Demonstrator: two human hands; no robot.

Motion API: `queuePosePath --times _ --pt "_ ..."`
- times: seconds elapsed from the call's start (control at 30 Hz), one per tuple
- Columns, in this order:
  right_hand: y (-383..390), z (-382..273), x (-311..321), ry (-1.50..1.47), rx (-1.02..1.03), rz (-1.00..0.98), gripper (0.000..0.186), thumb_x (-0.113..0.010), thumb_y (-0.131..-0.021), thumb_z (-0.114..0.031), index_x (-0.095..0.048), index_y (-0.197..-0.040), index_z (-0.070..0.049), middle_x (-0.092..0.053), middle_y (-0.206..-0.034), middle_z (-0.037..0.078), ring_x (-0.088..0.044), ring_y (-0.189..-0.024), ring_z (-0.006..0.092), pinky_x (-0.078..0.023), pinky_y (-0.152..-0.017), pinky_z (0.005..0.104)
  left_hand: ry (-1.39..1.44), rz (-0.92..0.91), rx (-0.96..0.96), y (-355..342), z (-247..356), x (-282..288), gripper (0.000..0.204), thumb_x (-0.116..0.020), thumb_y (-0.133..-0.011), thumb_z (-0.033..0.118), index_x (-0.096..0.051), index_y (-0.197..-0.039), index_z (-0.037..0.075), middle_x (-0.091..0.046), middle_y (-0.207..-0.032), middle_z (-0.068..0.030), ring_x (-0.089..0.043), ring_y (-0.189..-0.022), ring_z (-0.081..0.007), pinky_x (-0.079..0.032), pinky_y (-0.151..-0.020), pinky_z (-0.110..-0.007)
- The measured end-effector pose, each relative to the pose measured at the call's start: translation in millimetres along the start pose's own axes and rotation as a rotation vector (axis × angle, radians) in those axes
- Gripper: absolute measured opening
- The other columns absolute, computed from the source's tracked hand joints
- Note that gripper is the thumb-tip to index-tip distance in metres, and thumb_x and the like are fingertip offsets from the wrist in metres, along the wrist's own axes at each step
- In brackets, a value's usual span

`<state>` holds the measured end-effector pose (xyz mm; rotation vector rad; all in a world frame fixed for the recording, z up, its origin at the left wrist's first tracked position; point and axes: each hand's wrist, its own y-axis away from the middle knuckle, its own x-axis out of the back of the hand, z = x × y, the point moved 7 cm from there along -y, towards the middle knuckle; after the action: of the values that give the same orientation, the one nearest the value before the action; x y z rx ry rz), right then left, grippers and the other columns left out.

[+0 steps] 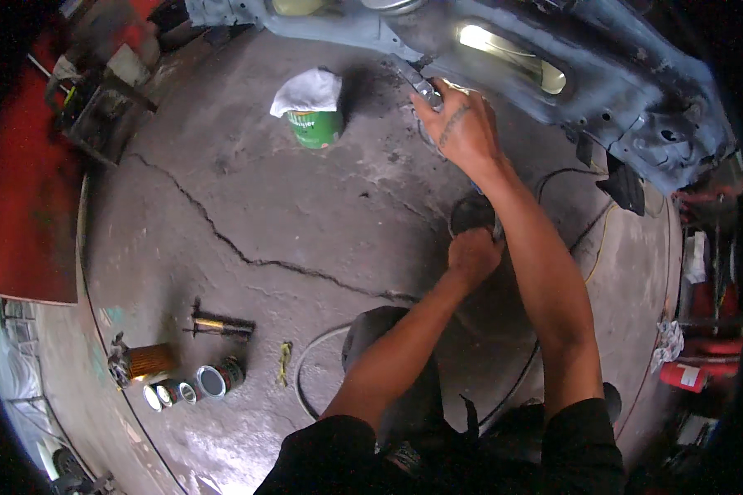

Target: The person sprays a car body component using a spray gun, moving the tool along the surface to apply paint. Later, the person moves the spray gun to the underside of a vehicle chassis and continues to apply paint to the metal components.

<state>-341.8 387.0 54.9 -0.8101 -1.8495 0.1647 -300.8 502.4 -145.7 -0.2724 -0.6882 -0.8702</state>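
Note:
My right hand (468,130) reaches forward, its fingers closed around a narrow grey metallic tool (414,78). I cannot make out the tool's exact kind. Its far end is close to the lower edge of a grey-blue vehicle body panel (512,78) with oval cut-outs. Nearer to me, my left hand (475,254) is closed at the rim of a dark round bowl-like object (470,214); its contents cannot be made out. Left of the right hand stands a green can (315,129), with a white cloth (308,91) draped over its top.
A long crack runs across the concrete floor (248,206). At the lower left are several cans (212,381), a brown cylinder (150,360) and a hammer-like tool (215,324). A grey hose (299,371) curves beside my leg; dark cable (524,375) lies to the right.

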Motion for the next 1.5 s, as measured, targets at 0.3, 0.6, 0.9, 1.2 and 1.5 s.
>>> queuePosePath --times 0.3,0.6,0.9,1.2,1.5 --pt "25.6 16.6 15.5 0.073 0.11 0.141 0.04 -0.065 -0.091 -0.033 -0.068 -0.109 0.003 -0.069 -0.097 0.025 -0.067 -0.089 0.0434 -0.054 -0.078 0.0484 -0.145 -0.161 -0.234 -6.2 -16.5 -51.0 0.049 -0.058 -0.092 0.053 -0.071 -0.11 0.009 -0.069 -0.116 -0.0157 -0.066 -0.105 -0.0383 -0.053 -0.088 -0.049" --pt "125.7 59.2 121.1 -0.016 -0.036 0.354 0.033 -0.074 -0.086 -0.022 -0.066 -0.109 0.0 -0.07 -0.089 0.02 -0.069 -0.079 0.0379 -0.054 -0.07 0.0423 -0.131 -0.617 -0.487 -7.5 -30.9 -100.2 0.04 -0.067 -0.088 0.038 -0.069 -0.117 0.011 -0.067 -0.12 -0.0155 -0.062 -0.113 -0.0381 -0.049 -0.097 -0.047" --pt "213.5 112.2 258.4 -0.207 -0.461 0.651 0.023 -0.073 -0.09 -0.022 -0.068 -0.093 0.001 -0.067 -0.072 0.015 -0.065 -0.06 0.0239 -0.05 -0.057 0.0355 0.072 -0.602 -0.611 -1.0 32.6 -84.0 0.034 -0.065 -0.09 0.022 -0.067 -0.12 0.005 -0.065 -0.122 -0.0175 -0.059 -0.117 -0.0368 -0.046 -0.101 -0.044" --pt "215.2 69.0 349.9 -0.024 -0.484 0.788 0.015 -0.071 -0.087 -0.012 -0.065 -0.092 0.001 -0.061 -0.066 0.013 -0.06 -0.055 0.0192 -0.046 -0.054 0.0331 0.227 -0.377 -0.63 -12.3 57.5 -95.4 0.029 -0.058 -0.094 0.014 -0.066 -0.119 0.002 -0.064 -0.123 -0.0189 -0.059 -0.116 -0.0368 -0.046 -0.101 -0.043" --pt "186.3 51.3 358.6 0.033 -0.311 0.627 0.016 -0.072 -0.086 -0.012 -0.064 -0.088 0.002 -0.061 -0.063 0.016 -0.061 -0.053 0.0252 -0.046 -0.053 0.0363 0.231 -0.415 -0.5 -17.9 59.6 -104.7 0.029 -0.056 -0.096 0.016 -0.067 -0.12 0.004 -0.065 -0.122 -0.0207 -0.06 -0.116 -0.0388 -0.046 -0.101 -0.043"
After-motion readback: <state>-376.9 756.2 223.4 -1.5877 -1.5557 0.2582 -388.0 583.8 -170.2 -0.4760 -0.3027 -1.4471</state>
